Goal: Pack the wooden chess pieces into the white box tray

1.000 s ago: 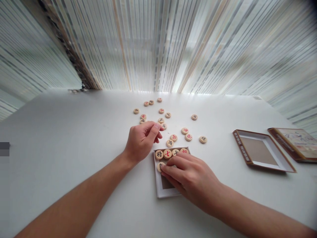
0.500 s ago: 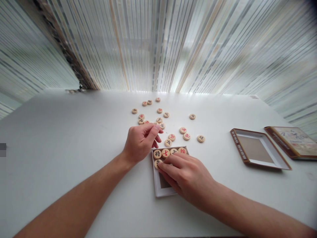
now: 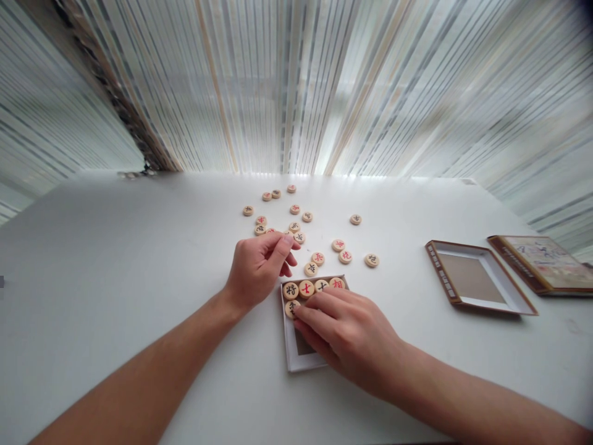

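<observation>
My right hand (image 3: 345,327) reaches into a shallow white-sided box (image 3: 286,346). Its fingertips pinch at the edge of a black-marked Chinese chess piece (image 3: 291,308), which lies at the left of the second row. Above it the back row has a black-marked piece (image 3: 290,290), a red-marked piece (image 3: 306,288), another black one (image 3: 321,286) and a red one (image 3: 338,283). My left hand (image 3: 257,269) hovers beyond the box's left corner, fingers curled and thumb against the index finger. Whatever is inside its curl is hidden. Behind it, loose pieces are partly covered.
Several loose round pieces (image 3: 355,219) lie scattered across the white table (image 3: 162,259). At the right are an open box lid (image 3: 472,278) and a flat picture-covered box (image 3: 551,259). A striped string curtain (image 3: 259,86) hangs along the table's far edge.
The whole view has shifted slightly. My right fingertips have eased a little toward the piece's lower right edge, showing more of its marking. My left hand keeps its curled pose.
</observation>
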`<action>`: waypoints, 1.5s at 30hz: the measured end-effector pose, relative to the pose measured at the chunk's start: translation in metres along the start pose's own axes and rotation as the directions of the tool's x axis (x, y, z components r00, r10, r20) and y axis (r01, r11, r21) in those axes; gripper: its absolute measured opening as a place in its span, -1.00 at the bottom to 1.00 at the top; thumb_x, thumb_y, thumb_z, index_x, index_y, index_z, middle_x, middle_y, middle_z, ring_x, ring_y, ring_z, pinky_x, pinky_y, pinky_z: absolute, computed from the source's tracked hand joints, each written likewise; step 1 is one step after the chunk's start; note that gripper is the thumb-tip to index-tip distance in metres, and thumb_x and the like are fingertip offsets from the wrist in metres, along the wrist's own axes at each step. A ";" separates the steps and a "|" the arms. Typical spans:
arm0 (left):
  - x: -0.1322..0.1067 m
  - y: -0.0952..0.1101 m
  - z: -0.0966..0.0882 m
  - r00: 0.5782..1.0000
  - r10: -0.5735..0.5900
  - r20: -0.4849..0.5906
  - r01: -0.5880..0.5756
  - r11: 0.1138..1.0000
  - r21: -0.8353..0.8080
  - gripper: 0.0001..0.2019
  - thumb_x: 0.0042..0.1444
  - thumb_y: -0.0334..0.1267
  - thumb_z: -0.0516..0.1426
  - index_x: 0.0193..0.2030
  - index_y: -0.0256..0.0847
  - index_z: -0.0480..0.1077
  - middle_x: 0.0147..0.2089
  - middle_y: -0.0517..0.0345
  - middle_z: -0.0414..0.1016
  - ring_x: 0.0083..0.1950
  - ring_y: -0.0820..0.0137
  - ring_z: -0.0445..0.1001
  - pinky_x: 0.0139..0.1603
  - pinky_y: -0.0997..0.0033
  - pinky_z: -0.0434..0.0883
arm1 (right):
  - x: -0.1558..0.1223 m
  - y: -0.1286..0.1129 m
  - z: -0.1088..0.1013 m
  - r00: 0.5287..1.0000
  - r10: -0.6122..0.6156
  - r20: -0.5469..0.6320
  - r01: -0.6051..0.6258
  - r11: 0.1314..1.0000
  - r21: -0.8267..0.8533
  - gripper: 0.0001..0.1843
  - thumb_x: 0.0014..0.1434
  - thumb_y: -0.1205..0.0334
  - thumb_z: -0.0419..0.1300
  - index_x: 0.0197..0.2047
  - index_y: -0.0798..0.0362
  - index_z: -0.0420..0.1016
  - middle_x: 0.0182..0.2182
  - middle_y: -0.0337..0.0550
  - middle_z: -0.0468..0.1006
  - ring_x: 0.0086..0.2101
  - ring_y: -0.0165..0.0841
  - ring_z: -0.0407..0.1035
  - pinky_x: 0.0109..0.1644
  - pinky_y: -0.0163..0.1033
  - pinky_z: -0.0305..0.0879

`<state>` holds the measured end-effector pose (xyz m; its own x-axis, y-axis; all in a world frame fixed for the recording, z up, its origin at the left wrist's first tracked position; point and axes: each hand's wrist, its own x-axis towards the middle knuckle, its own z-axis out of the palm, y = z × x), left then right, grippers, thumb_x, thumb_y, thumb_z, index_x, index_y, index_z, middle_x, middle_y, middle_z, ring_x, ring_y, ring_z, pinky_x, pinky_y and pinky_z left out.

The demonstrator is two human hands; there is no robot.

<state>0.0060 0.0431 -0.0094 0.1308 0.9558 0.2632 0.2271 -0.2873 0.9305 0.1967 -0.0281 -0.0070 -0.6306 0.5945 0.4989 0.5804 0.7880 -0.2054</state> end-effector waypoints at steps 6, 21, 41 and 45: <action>0.005 0.002 -0.007 0.997 0.012 -0.079 -0.012 1.000 0.002 -0.64 0.42 -0.08 0.16 -0.26 -0.27 0.65 -0.46 0.12 0.63 -0.51 0.41 0.58 -0.44 0.46 0.53 | 0.004 0.017 -0.017 0.982 0.026 -0.187 -0.016 0.998 0.053 -0.79 0.45 0.33 0.22 -0.24 0.08 0.66 -0.44 -0.14 0.65 -0.48 -0.35 0.44 -0.36 -0.22 0.33; 0.037 -0.014 -0.050 0.936 0.049 -0.348 -0.011 0.994 0.110 -0.69 0.34 -0.10 0.17 -0.28 -0.22 0.66 -0.46 0.17 0.62 -0.51 0.43 0.51 -0.43 0.44 0.49 | 0.003 0.134 -0.029 0.625 0.708 -0.329 -0.609 0.706 0.361 -0.62 0.27 0.06 0.28 -0.46 0.14 0.66 -0.63 -0.17 0.55 -0.60 -0.39 0.32 -0.47 -0.27 0.19; 0.024 -0.019 -0.031 0.977 0.202 -0.074 -0.141 0.860 0.490 -0.87 0.19 -0.22 0.29 -0.27 -0.16 0.70 -0.32 0.16 0.74 -0.33 0.33 0.61 -0.24 0.38 0.52 | 0.001 0.124 -0.010 0.876 0.425 -0.230 -0.372 0.897 0.240 -0.81 0.31 0.28 0.26 -0.35 0.03 0.64 -0.48 -0.22 0.61 -0.51 -0.39 0.30 -0.36 -0.23 0.21; 0.023 -0.019 -0.029 0.976 0.215 -0.042 -0.167 0.856 0.490 -0.87 0.21 -0.23 0.29 -0.25 -0.16 0.70 -0.33 0.16 0.73 -0.35 0.34 0.61 -0.24 0.39 0.53 | 0.001 0.122 -0.011 0.883 0.419 -0.214 -0.367 0.898 0.241 -0.81 0.32 0.29 0.26 -0.33 0.04 0.66 -0.47 -0.21 0.62 -0.51 -0.39 0.30 -0.36 -0.23 0.21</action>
<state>-0.0233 0.0727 -0.0132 0.1360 0.8735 0.4674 0.6452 -0.4362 0.6273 0.2726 0.0667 -0.0227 -0.2032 0.8202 0.5348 0.6286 0.5281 -0.5710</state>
